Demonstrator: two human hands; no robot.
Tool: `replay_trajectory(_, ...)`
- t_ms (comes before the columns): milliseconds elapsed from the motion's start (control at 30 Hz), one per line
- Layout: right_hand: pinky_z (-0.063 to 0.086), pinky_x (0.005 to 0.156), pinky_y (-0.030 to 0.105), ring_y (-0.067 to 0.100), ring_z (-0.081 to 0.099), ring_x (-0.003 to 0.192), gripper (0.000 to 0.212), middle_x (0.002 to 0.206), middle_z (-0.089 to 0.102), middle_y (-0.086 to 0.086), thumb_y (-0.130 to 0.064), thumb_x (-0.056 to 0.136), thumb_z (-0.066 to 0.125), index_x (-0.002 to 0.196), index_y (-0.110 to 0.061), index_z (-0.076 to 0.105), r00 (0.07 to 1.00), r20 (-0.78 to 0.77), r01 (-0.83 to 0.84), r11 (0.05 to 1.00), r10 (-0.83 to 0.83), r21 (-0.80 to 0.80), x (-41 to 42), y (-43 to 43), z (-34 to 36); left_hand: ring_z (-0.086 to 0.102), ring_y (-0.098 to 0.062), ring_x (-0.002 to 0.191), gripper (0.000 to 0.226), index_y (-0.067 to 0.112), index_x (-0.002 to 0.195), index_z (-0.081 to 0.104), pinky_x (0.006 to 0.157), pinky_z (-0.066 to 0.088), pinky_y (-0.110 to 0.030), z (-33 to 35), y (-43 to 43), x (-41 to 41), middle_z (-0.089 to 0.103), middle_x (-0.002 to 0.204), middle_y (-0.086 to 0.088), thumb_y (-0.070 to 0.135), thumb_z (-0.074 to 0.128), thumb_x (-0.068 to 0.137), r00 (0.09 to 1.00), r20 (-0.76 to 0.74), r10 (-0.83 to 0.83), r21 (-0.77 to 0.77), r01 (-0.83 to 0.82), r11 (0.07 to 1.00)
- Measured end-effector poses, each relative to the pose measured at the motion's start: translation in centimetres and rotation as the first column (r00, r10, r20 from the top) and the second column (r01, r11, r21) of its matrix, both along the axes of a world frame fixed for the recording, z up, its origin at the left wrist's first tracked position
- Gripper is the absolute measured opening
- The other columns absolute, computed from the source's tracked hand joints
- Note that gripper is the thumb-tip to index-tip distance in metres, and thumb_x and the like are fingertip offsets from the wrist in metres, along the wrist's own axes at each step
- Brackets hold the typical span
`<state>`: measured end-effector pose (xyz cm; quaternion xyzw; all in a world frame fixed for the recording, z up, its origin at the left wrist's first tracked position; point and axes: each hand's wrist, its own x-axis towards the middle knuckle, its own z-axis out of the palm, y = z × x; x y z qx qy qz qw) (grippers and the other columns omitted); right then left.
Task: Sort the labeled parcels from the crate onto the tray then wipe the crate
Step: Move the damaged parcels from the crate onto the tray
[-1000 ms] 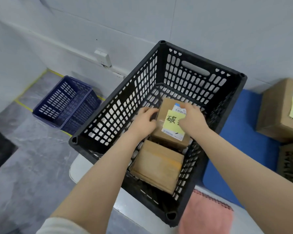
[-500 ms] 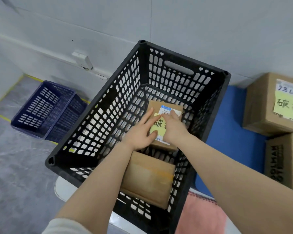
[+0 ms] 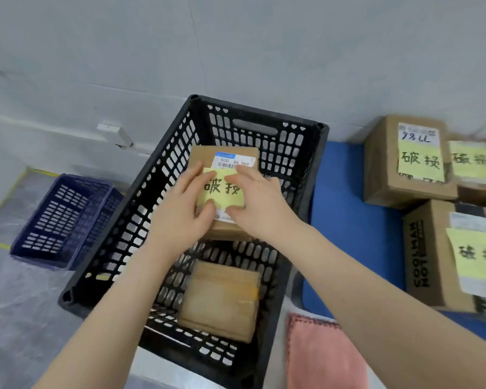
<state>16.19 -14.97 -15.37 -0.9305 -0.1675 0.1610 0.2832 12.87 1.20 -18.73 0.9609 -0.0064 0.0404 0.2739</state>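
parcel (image 3: 227,155) | label up | long axis toward wall (image 3: 236,51) | hands (image 3: 180,217) (image 3: 260,209) grip

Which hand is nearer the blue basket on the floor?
Left. The left hand holds the side of the labelled parcel that faces the blue basket; the right hand holds the parcel's far side, farther from the basket.

Held parcel (image 3: 202,155): white label (image 3: 234,161) reads "530 D5 069"; yellow note (image 3: 222,192) 破损, partly covered.
Far right box (image 3: 382,164): handwritten "73 LL", note (image 3: 420,161) 破损.
Box beside it (image 3: 480,192): 破损, blurred.
Near right box (image 3: 429,276): side print "COOLMAN", 破损.
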Motion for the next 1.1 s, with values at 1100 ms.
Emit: replay_trajectory(1100,0.022,0.11,0.031,0.03,0.028,0.134,0.055,0.155,0.02,-0.006,-0.017,0.092,0.053,0.144,-0.027,0.038,0.975,0.03,0.22,0.975,-0.219,-0.03,-10.5,-25.9,1.3,0.052,-0.018,0.115,0.058,0.041,0.138,0.033,0.073,0.05,-0.035,1.3,-25.4,-6.0,0.011,0.155,0.023,0.047,0.031,0.08,0.965,-0.013,-0.264,0.014,0.264,0.965)
